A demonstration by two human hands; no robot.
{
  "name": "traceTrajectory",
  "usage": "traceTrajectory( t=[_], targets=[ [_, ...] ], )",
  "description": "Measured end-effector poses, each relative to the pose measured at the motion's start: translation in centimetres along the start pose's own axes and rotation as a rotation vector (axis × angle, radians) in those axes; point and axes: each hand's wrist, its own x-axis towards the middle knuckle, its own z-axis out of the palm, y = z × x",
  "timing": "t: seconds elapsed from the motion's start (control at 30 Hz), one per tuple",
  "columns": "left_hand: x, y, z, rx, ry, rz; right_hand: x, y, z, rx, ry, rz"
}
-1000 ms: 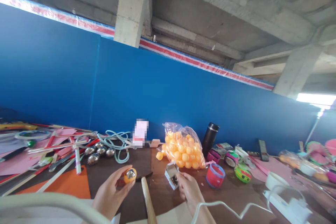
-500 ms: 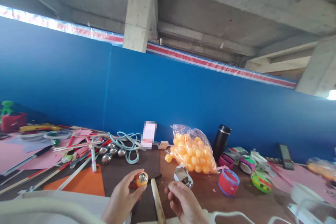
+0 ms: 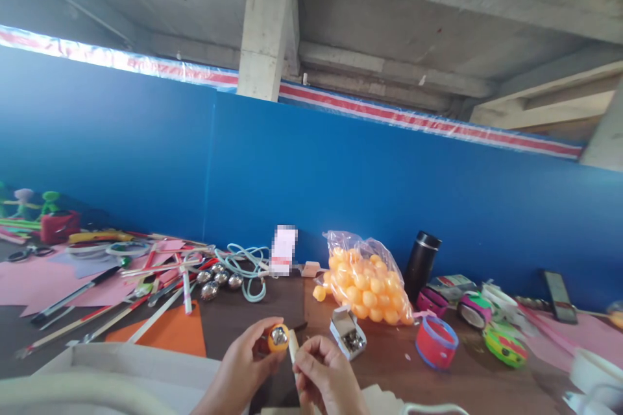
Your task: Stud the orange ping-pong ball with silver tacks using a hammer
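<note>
A long counter (image 3: 253, 318) strewn with craft supplies runs under a blue wall (image 3: 341, 181). A clear bag of orange balls (image 3: 367, 279) sits near its middle, a small open box of pins (image 3: 349, 336) just in front. The left hand (image 3: 243, 373) has its fingers clamped on an orange ball with a shiny silver face (image 3: 278, 338), held above the counter's near edge. The right hand (image 3: 325, 379), just beside it, has its fingers pinched together; what they hold is too small to tell.

Blue wall (image 3: 341, 175) under concrete ceiling (image 3: 413, 13).
</note>
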Motion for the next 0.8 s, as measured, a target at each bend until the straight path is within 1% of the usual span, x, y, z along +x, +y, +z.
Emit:
traceTrajectory(
  t=[0.2, 0.43, 0.57, 0.7, 0.8],
  targets=[
    [0.19, -0.58, 0.02, 0.011, -0.015, 0.032, -0.11, 0.22, 0.14, -0.004, -0.017, -0.01],
    [0.0, -0.52, -0.11, 0.012, -0.044, 0.097, -0.06, -0.02, 0.5, 0.062, -0.046, -0.084],
    [-0.06, -0.8, -0.01, 0.026, -0.061, 0.084, -0.18, -0.14, 0.65, 0.083, -0.054, -0.094],
    [0.04, -1.1, 0.11, 0.019, -0.05, 0.043, -0.2, 0.08, 0.53, 0.065, -0.039, -0.058],
    [0.07, -0.97, 0.08, 0.007, -0.053, 0.033, -0.27, 0.08, 0.55, 0.068, -0.035, -0.037]
  ],
)
